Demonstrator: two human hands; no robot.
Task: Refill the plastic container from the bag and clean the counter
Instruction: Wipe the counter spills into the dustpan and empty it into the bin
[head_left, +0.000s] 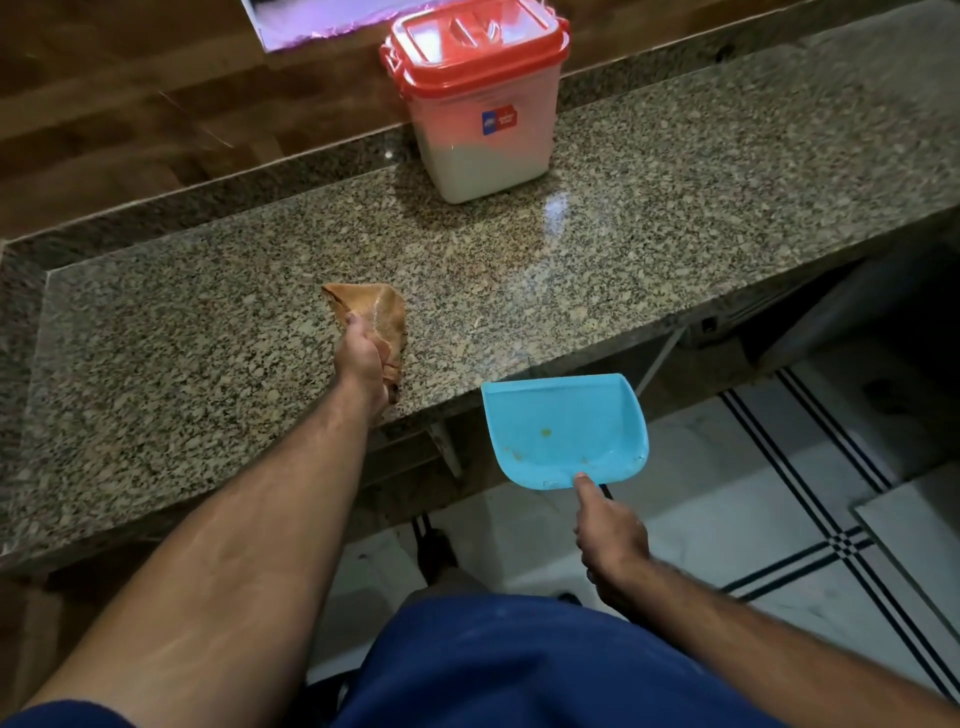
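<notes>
container (475, 98) behind cloth (371, 312), dustpan (563, 431) right

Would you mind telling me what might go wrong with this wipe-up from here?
1. The dustpan is held at the counter edge to the right of the cloth, so crumbs swept straight forward by the left hand could miss it and land on the floor.
2. The right hand grips only the pan's rear, so the bits already in it could tip out.
</notes>
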